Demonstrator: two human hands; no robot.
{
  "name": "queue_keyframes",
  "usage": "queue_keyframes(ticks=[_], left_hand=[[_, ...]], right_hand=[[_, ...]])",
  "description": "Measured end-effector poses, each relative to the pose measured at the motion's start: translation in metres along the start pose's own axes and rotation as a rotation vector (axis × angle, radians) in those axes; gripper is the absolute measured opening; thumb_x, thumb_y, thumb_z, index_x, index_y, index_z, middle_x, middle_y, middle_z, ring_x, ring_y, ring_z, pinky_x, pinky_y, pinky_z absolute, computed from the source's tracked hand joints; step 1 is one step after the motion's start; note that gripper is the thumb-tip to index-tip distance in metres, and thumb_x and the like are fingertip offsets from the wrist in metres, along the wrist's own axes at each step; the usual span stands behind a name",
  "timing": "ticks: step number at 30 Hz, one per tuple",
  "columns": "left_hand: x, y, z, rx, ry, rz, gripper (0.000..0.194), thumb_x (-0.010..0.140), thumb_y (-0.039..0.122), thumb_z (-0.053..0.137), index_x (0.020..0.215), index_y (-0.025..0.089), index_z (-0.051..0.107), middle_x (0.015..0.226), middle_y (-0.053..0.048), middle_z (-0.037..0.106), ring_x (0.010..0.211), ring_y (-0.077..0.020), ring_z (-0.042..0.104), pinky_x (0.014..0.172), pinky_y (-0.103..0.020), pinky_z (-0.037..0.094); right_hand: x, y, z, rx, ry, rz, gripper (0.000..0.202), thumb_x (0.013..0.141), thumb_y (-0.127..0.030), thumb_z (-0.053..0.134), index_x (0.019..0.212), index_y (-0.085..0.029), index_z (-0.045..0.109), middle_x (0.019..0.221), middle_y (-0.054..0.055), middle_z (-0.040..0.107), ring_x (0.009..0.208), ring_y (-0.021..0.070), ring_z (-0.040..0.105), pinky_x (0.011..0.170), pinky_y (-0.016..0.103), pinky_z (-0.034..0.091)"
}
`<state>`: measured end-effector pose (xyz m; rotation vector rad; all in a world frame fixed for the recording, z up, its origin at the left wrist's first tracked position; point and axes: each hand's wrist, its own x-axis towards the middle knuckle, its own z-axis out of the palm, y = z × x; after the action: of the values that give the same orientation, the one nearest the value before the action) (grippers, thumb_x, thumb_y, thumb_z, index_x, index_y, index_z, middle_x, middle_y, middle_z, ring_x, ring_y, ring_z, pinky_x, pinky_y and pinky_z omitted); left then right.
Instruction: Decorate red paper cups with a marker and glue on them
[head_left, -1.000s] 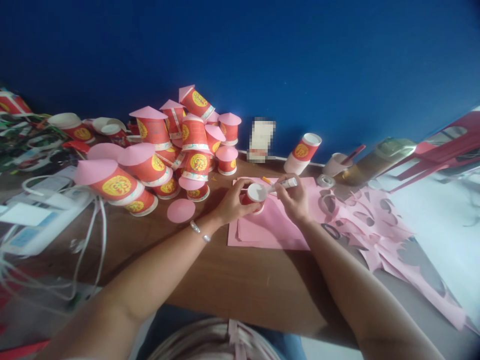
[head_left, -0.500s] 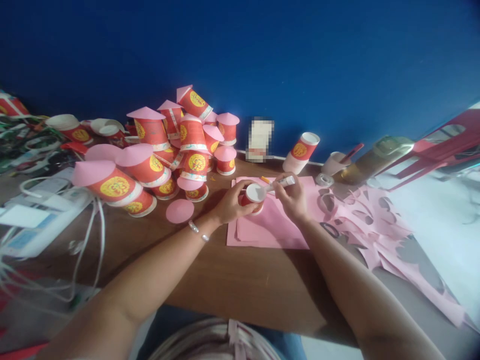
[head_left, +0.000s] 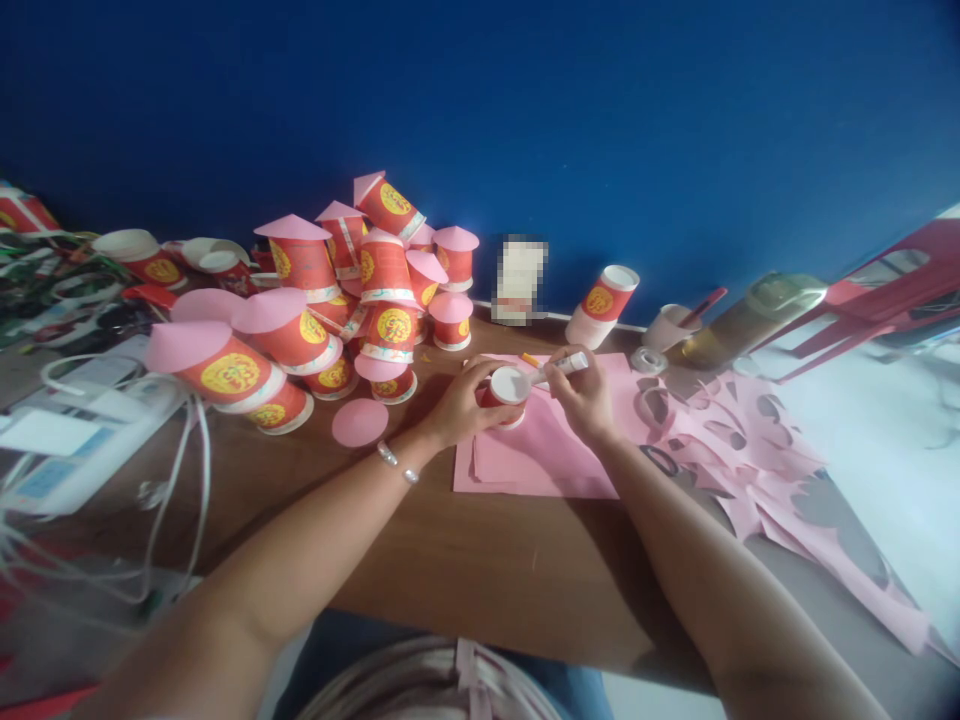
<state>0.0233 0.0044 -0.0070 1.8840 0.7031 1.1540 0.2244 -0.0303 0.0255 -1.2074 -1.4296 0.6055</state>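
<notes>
My left hand is wrapped round a red paper cup, its white round end facing up. My right hand pinches a small white glue tube, its narrow tip pointing left at the cup's rim. Whether the tip touches the rim is too small to tell. Under both hands lies a stack of pink paper sheets. A loose pink paper disc rests left of my left hand. Farther left, several red cups with pink cone tops are piled up.
Stacked cups stand near the blue wall. To the right are a tape roll, a cup with a red-handled tool, a jar and pink paper scraps. White cables and a power strip lie left.
The cup has shifted very slightly left in my left hand, and the white tube has moved slightly left with my right fingers. Everything else looks the same.
</notes>
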Motion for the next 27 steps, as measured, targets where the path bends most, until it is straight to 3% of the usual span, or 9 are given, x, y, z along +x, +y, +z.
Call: queue_keyframes(ticks=[12, 18, 22, 27], left_hand=[[-0.0027, 0.0017, 0.0017, -0.165, -0.021, -0.135, 0.058, 0.073, 0.029, 0.086, 0.123, 0.022, 0.056, 0.123, -0.009, 0.066, 0.114, -0.0247, 0.065, 0.101, -0.044, 0.053], [-0.0034, 0.0012, 0.0027, -0.17, -0.077, -0.088, 0.051, 0.077, 0.025, 0.083, 0.121, 0.022, 0.057, 0.123, -0.007, 0.065, 0.112, -0.0223, 0.065, 0.104, -0.042, 0.051], [-0.0024, -0.0017, 0.0038, -0.092, -0.015, -0.088, 0.056, 0.069, 0.03, 0.091, 0.115, 0.021, 0.06, 0.121, -0.008, 0.063, 0.111, -0.0232, 0.064, 0.099, -0.041, 0.053], [-0.0009, -0.0029, 0.0026, -0.051, 0.004, -0.039, 0.05, 0.07, 0.024, 0.089, 0.114, 0.022, 0.065, 0.121, -0.008, 0.063, 0.113, -0.0224, 0.062, 0.098, -0.04, 0.054]], right_hand=[[-0.0002, 0.0006, -0.0004, -0.02, 0.027, -0.034, 0.016, 0.085, -0.033, 0.068, 0.085, -0.023, 0.056, 0.073, -0.002, 0.061, 0.063, 0.0133, 0.055, 0.056, 0.026, 0.047], [-0.0026, -0.0001, -0.0006, 0.0, 0.023, -0.028, 0.015, 0.086, -0.033, 0.067, 0.087, -0.023, 0.056, 0.074, -0.002, 0.06, 0.062, 0.0123, 0.055, 0.056, 0.026, 0.047], [-0.0013, -0.0015, -0.0004, 0.002, 0.014, -0.025, 0.016, 0.085, -0.033, 0.068, 0.086, -0.023, 0.056, 0.075, -0.002, 0.061, 0.063, 0.0124, 0.055, 0.056, 0.026, 0.047], [0.0006, -0.0014, -0.0006, -0.008, 0.007, -0.037, 0.016, 0.086, -0.033, 0.068, 0.086, -0.023, 0.056, 0.074, -0.002, 0.06, 0.062, 0.0127, 0.054, 0.057, 0.027, 0.047]])
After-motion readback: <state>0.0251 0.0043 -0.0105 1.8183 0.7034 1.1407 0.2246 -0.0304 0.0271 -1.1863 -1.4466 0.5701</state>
